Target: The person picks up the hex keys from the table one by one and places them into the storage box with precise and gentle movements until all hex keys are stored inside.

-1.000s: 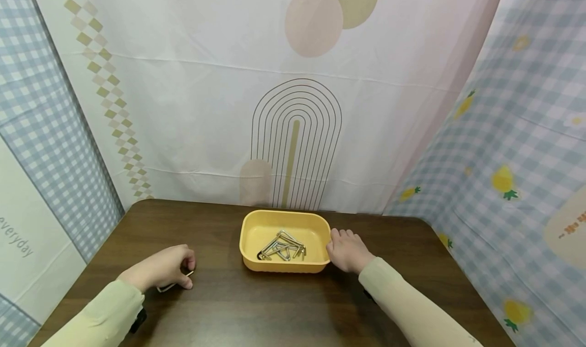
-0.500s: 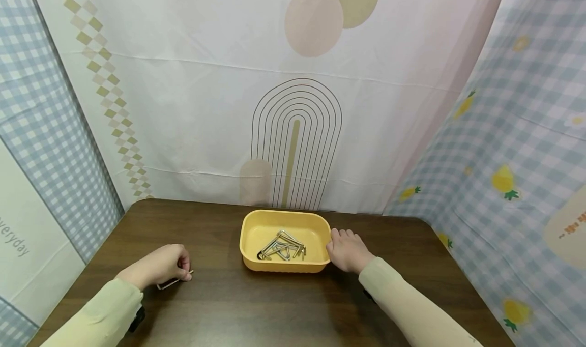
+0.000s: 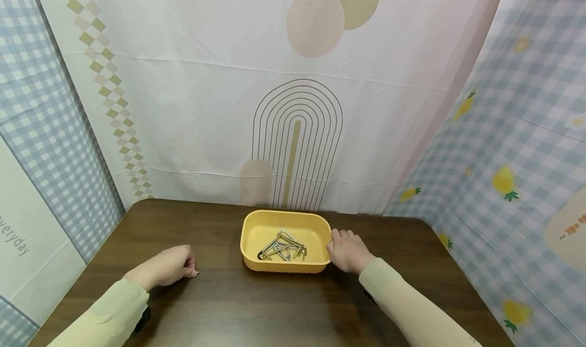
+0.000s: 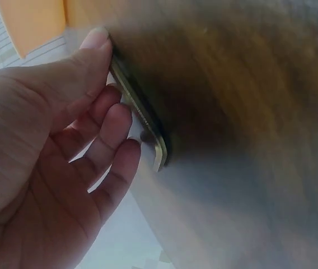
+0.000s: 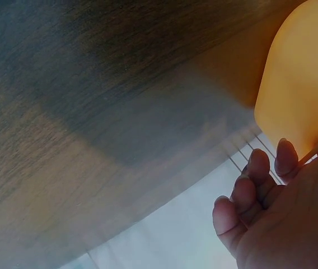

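At the left of the table, my left hand (image 3: pixel 167 268) pinches an L-shaped hex key (image 4: pixel 139 109) between thumb and fingers. The left wrist view shows its long arm running along the fingertips and its short bent end free, close to the tabletop. In the head view the hand hides most of it. A yellow plastic box (image 3: pixel 284 267) stands near the middle, with several metal hex keys (image 3: pixel 284 247) in a loose pile inside. My right hand (image 3: pixel 350 252) holds the box's right end at the rim; its other fingers are bent outside the wall (image 5: pixel 302 67).
Both hands are over a dark wooden table (image 3: pixel 270 311) with rounded far corners. A white patterned curtain (image 3: pixel 206 108) hangs behind its far edge. Checked cloth (image 3: pixel 517 133) hangs along the right side, and similar cloth covers the left.
My left thumb and fingers have closed on the hex key, and the hand has shifted slightly right, hiding the key in the head view. The right hand and box stay put.
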{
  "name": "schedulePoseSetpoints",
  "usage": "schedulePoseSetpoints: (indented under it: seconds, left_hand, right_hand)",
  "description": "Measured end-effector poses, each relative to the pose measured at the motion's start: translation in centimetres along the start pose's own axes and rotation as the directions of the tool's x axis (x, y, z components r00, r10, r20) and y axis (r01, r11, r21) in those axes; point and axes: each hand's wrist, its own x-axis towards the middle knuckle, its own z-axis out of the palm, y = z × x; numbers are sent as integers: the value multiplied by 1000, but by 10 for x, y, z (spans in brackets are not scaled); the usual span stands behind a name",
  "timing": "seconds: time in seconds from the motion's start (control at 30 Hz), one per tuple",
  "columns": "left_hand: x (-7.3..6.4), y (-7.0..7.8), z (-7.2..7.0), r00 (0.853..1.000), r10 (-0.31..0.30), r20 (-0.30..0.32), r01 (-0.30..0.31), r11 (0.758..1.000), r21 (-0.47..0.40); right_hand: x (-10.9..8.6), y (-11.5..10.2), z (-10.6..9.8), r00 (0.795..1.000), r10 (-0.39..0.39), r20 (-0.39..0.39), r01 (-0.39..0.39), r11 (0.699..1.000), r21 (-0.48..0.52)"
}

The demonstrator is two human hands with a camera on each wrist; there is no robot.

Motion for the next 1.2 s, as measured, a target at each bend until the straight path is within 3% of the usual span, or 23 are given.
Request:
schedulePoseSetpoints:
  seconds: [0.13, 0.27, 0.37, 0.6, 0.77, 0.9, 1.0, 1.07, 1.2]
  left_hand:
    - [3, 3, 1, 999, -17, -43, 19, 999, 42]
    - [8, 7, -3, 987, 37, -155, -29, 998, 51]
    - [13, 13, -9, 963, 98, -249, -88, 995, 52]
    - [23, 33, -21, 916, 158, -368, -155, 987, 39]
    - [28, 52, -28, 869, 192, -456, -225, 974, -18]
    - [32, 66, -31, 800, 242, -549, -307, 951, -29]
    - [36, 74, -31, 765, 249, -595, -348, 936, -56]
    - [40, 80, -29, 762, 234, -603, -364, 926, -101]
    - [50, 91, -22, 788, 193, -584, -375, 904, -206]
  right_hand:
    - [0, 0, 1, 1000, 5, -1, -5, 1000, 1]
    - [0, 0, 0, 1000, 5, 1, -5, 1000, 5]
    - [0, -1, -1, 1000, 6, 6, -6, 1000, 5]
    - [-1, -2, -3, 1000, 7, 5, -7, 1000, 12]
    - [-1, -2, -1, 1000, 7, 1, -7, 1000, 13]
    - [0, -2, -1, 1000, 6, 5, -6, 1000, 17]
    - [0, -2, -2, 1000, 7, 5, -8, 1000, 17]
    - [0, -2, -2, 1000, 8, 5, -8, 1000, 15]
    - [1, -1, 0, 1000, 8, 1, -8, 1000, 11]
